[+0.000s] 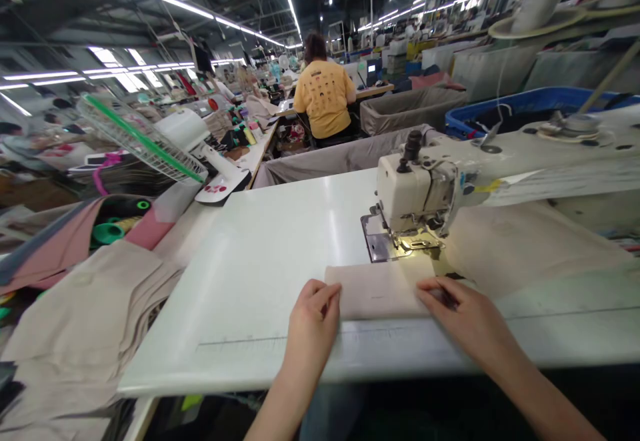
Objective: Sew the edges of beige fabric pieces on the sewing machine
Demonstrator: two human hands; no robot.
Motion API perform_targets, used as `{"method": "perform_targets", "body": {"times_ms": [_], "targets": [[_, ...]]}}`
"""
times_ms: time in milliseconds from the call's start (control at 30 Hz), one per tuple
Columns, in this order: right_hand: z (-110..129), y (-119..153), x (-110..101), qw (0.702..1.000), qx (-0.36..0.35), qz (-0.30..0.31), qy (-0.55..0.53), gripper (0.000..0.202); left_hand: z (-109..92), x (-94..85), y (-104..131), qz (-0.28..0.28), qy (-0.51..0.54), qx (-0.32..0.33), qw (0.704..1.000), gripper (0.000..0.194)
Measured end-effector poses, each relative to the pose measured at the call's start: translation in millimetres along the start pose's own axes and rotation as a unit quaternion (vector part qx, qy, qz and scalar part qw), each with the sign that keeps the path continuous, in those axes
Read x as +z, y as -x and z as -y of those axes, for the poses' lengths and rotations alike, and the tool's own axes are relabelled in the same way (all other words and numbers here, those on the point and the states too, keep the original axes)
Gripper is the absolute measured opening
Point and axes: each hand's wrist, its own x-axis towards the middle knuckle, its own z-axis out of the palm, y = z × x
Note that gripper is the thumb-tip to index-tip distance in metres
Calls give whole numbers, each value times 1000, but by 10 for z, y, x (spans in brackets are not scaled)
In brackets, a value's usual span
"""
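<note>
A beige fabric piece [377,294] lies on the white sewing table just in front of the sewing machine [413,191]. My left hand [315,317] pinches its left edge between thumb and fingers. At its right edge, my right hand [453,304] pinches the fabric in the same way. The far edge of the piece lies close to the lit needle plate [417,244]; whether it reaches under the presser foot I cannot tell. A larger beige fabric piece [520,247] is spread to the right, beneath the machine arm.
Stacked beige fabric pieces [85,301] hang at the table's left. A white fan [193,137] with a green-edged guard stands beyond them. Past the table [260,261] are a cloth-lined bin [330,157], a blue tub [540,97] and a seated person in a yellow shirt [325,97].
</note>
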Motion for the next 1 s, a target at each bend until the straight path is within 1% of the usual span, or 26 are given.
{"method": "perform_targets", "body": {"times_ms": [333,667,767,867,1000], "targets": [[-113,-56,-32,999,-12,25,35,32,-16,-15,-27,-8,-12,-1,1000,27],[-110,-67,-32,999,-6,33,38,32,-14,-15,-46,-5,-26,-8,1000,27],[-112,-78,-27,999,-3,39,34,31,-23,-20,-67,6,-36,-16,999,27],[-94,-77,-24,999,-7,34,32,30,-53,-35,-104,32,-54,-27,998,27],[-26,-61,-25,1000,-20,-21,0,32,-70,-87,-166,72,-80,-35,994,30]]}}
